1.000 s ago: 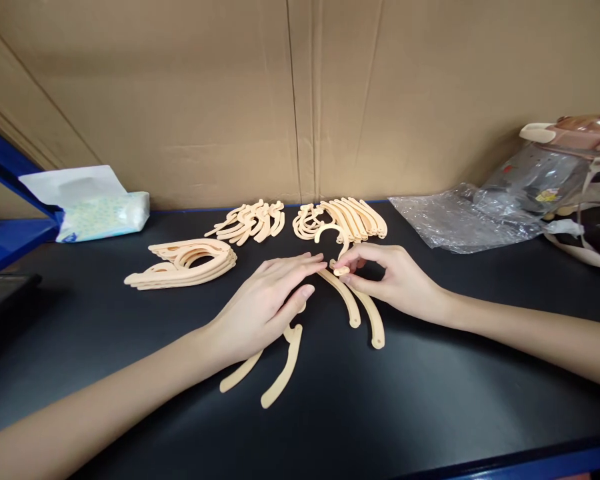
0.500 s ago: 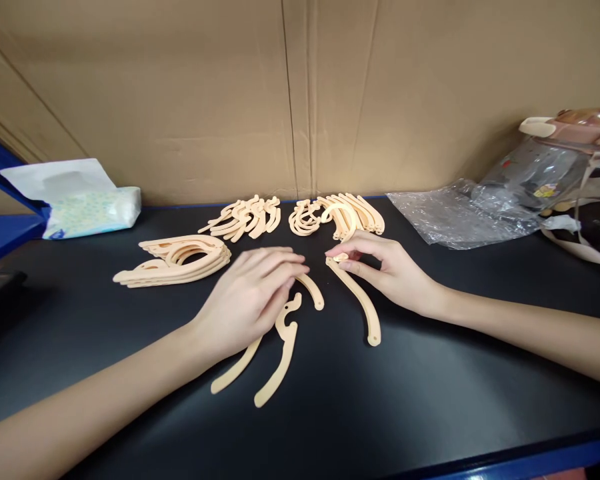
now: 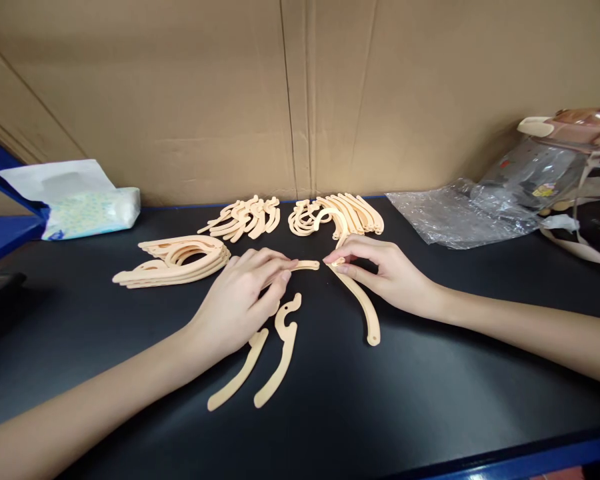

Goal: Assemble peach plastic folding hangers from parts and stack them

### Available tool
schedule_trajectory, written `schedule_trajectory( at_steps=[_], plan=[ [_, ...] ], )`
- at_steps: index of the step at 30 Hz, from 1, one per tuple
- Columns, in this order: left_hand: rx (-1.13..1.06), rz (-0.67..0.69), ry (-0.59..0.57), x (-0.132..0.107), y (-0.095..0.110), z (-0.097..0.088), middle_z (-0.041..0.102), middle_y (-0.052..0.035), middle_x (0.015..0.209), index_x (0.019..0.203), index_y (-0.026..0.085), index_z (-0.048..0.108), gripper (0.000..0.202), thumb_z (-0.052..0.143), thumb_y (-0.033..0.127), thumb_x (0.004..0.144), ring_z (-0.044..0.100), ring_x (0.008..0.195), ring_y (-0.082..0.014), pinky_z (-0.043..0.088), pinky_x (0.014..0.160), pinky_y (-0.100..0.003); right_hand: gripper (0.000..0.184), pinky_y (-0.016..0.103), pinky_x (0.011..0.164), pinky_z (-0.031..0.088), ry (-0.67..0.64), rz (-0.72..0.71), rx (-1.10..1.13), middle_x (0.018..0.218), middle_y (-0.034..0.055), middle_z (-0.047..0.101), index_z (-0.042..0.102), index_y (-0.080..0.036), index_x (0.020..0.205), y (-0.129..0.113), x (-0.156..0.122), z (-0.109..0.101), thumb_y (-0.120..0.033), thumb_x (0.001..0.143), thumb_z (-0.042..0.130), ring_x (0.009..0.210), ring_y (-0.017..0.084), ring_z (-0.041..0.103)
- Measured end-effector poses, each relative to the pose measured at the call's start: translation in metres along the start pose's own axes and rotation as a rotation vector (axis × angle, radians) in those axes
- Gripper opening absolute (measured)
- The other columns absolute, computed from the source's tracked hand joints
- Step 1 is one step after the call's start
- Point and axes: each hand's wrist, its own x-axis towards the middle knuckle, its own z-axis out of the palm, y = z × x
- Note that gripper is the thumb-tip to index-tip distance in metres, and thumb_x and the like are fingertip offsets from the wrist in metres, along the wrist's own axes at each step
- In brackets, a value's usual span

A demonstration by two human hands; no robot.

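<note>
My left hand (image 3: 243, 297) is closed on a beige curved hanger arm (image 3: 307, 265), whose end sticks out to the right past my fingertips. Between the thumb and fingers of my right hand (image 3: 390, 270) is a beige hanger hook (image 3: 341, 223), its curve rising above the fingers. A long curved hanger arm (image 3: 364, 303) lies on the table beneath that hand, its upper end by the fingertips. Below my left hand rest two notched hanger arms, one at the right (image 3: 283, 363) and one partly covered by the hand (image 3: 237, 383).
Stacked hanger pieces (image 3: 180, 270) lie at the left. Along the back of the black table (image 3: 430, 400) are notched arms (image 3: 245, 217), hooks (image 3: 303, 220) and more curved arms (image 3: 363, 213). A tissue pack (image 3: 95, 203), clear plastic bag (image 3: 440, 213) and bottle (image 3: 540, 170) flank them.
My left hand has taken hold of the curved arm and turned it from slanting to nearly level. The left notched arm has shifted slightly down. The hook in my right hand has tilted left.
</note>
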Motion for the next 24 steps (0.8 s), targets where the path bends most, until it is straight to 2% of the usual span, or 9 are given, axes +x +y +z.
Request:
schedule_trajectory(
  at_steps=[3,6,10,15,20,24],
  plan=[
    [-0.027,-0.085,0.078,0.002,-0.006,0.002,0.066,-0.0023,0.098,0.097,0.02,0.065,0.02,0.051,0.034,0.093,0.059,0.091,-0.0209,0.044,0.084,-0.038,0.017,0.03,0.083,0.047,-0.001,0.001,0.001,0.097,0.0042,0.064,0.066,-0.019,0.103,0.0,-0.001,-0.001,-0.018,0.095,0.052,0.09,0.016,0.061],
    [-0.127,-0.124,0.097,0.003,-0.011,0.004,0.066,-0.0012,0.093,0.089,0.02,0.063,0.015,0.059,0.034,0.088,0.059,0.088,-0.0197,0.045,0.08,-0.035,0.017,0.03,0.084,0.047,-0.011,-0.007,0.0,0.099,0.0044,0.065,0.066,-0.02,0.103,0.0,-0.001,-0.001,-0.018,0.095,0.051,0.091,0.016,0.061],
    [-0.205,-0.12,0.063,0.002,-0.011,0.005,0.065,0.0004,0.089,0.087,0.021,0.062,0.015,0.056,0.033,0.092,0.059,0.085,-0.0174,0.045,0.074,-0.031,0.017,0.031,0.085,0.048,-0.021,-0.008,-0.013,0.1,0.0044,0.065,0.066,-0.02,0.102,0.001,-0.001,-0.001,-0.019,0.095,0.051,0.092,0.016,0.062],
    [-0.023,0.059,0.081,0.001,-0.006,0.004,0.065,-0.0005,0.09,0.097,0.02,0.062,0.02,0.045,0.03,0.098,0.059,0.084,-0.0175,0.044,0.076,-0.032,0.017,0.03,0.085,0.048,-0.031,-0.01,-0.034,0.1,0.0038,0.067,0.067,-0.02,0.103,-0.001,0.0,0.0,-0.019,0.095,0.052,0.094,0.016,0.062],
    [0.108,0.049,0.099,0.001,-0.003,0.005,0.064,-0.0043,0.089,0.1,0.014,0.058,0.024,0.036,0.024,0.1,0.059,0.081,-0.0197,0.044,0.073,-0.034,0.018,0.031,0.085,0.048,-0.028,-0.034,-0.058,0.101,0.0041,0.068,0.066,-0.02,0.105,-0.002,-0.001,0.001,-0.018,0.095,0.052,0.095,0.016,0.062],
    [0.133,0.077,0.066,0.0,-0.004,0.005,0.061,-0.0041,0.089,0.103,0.014,0.055,0.024,0.031,0.015,0.099,0.058,0.081,-0.0201,0.043,0.072,-0.034,0.017,0.032,0.084,0.049,-0.03,-0.059,-0.078,0.1,0.0041,0.069,0.066,-0.02,0.105,-0.003,-0.001,0.002,-0.018,0.095,0.053,0.093,0.016,0.062]
  ],
)
